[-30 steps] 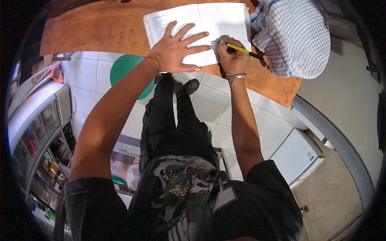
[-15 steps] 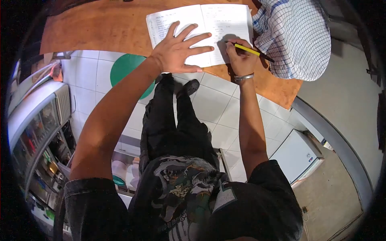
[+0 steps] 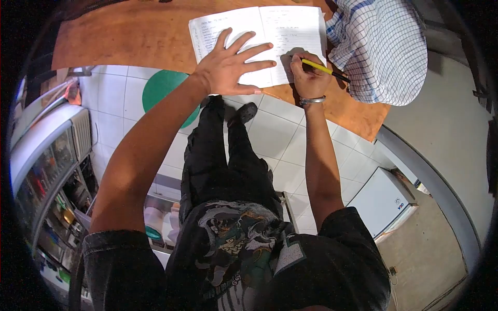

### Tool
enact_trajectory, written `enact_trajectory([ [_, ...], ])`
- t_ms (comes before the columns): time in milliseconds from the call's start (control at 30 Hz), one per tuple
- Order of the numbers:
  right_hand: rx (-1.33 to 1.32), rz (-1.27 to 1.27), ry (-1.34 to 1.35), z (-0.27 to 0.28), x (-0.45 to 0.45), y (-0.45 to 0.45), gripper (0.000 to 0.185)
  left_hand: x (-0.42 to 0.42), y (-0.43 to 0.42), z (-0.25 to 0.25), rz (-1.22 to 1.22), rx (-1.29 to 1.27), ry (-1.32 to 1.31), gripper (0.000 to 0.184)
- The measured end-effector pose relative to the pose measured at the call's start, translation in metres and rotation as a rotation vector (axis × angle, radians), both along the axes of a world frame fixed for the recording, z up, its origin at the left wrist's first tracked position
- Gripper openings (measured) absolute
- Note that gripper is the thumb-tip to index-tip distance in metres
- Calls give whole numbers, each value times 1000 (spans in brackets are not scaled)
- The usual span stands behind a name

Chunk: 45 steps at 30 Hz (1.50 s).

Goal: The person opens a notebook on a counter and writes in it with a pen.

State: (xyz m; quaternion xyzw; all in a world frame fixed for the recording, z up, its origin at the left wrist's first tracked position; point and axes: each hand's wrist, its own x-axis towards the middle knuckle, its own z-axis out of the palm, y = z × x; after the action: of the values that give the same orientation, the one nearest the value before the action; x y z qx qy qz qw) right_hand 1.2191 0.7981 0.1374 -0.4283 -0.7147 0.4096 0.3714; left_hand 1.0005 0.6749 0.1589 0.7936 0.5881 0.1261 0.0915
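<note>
An open notebook (image 3: 293, 31) lies on the wooden table (image 3: 119, 39), with handwriting on both pages. My left hand (image 3: 228, 63) rests flat with its fingers spread over the lower part of the left page and the middle fold. My right hand (image 3: 310, 76) grips a yellow and black pen (image 3: 317, 66) over the lower right page. The pen's dark rear end slants down to the right, towards the cloth; its writing tip is hidden by my fingers. A metal bracelet (image 3: 313, 100) circles my right wrist.
A blue and white checked cloth (image 3: 386, 57) is draped over something at the table's right end, close to my right hand. Below are a white tiled floor (image 3: 280, 129), a green round shape (image 3: 161, 90), a white box-like appliance (image 3: 381, 202) and a cluttered shelf (image 3: 57, 192).
My right hand and the pen have shifted slightly left, and the pen is tilted a little differently. My left hand stays put on the notebook.
</note>
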Motion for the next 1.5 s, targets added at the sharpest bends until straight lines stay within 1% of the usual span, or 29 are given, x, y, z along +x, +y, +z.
enact_trajectory([
  [67, -28, 24, 48, 6, -1, 0, 9, 1, 0, -1, 6, -8, 3, 70],
  [167, -15, 20, -3, -2, 3, 1, 8, 1, 0, -1, 6, -10, 5, 70],
  [300, -42, 17, 4, 2, 1, 0, 9, 0, 0, 0, 5, 1, 9, 70],
  [500, 30, 12, 19, 2, 4, 1, 9, 0, -1, 1, 10, -11, -1, 70],
  [567, -143, -3, -49, -5, 8, 7, 10, 0, 0, 1, 12, -9, 3, 70],
  [600, -143, 0, -49, -2, 5, 7, 10, 1, -1, 2, 12, -12, 3, 70],
  [667, -266, -36, 11, 4, 4, 6, 13, 0, -1, 2, 14, -9, -6, 70],
  [700, -266, -38, 8, 1, 6, 3, 13, 0, -1, 1, 13, -4, -14, 70],
  [767, -99, -61, 33, -8, 4, -1, 13, 1, 0, 1, 14, -5, -9, 69],
  [800, -164, -85, 137, -6, 1, -3, 13, 1, -1, 0, 16, -11, -5, 69],
  [833, -164, -86, 137, -8, 2, -3, 13, 1, -1, 0, 15, -11, -5, 69],
  [900, -130, -68, 33, -9, 3, 0, 13, 1, 0, -1, 17, -1, -4, 69],
  [1033, -181, -13, -4, -6, 7, 8, 13, 1, -1, 1, 18, -1, -1, 68],
  [1133, -143, -19, 32, -5, 6, 6, 13, 1, -1, 0, 16, -6, -19, 69],
  [1200, -66, -64, -20, -1, 4, -1, 13, 1, -1, 0, 16, 1, -23, 70],
  [1333, -87, -54, 53, -4, 2, -1, 13, 0, 0, 1, 6, 11, -25, 71],
  [1400, 4, -32, -21, -1, 1, -1, 13, 1, -1, 2, 10, 7, -26, 71],
  [1500, 3, -14, -14, 4, 0, -4, 12, 0, 0, 1, 0, 8, -28, 69],
])
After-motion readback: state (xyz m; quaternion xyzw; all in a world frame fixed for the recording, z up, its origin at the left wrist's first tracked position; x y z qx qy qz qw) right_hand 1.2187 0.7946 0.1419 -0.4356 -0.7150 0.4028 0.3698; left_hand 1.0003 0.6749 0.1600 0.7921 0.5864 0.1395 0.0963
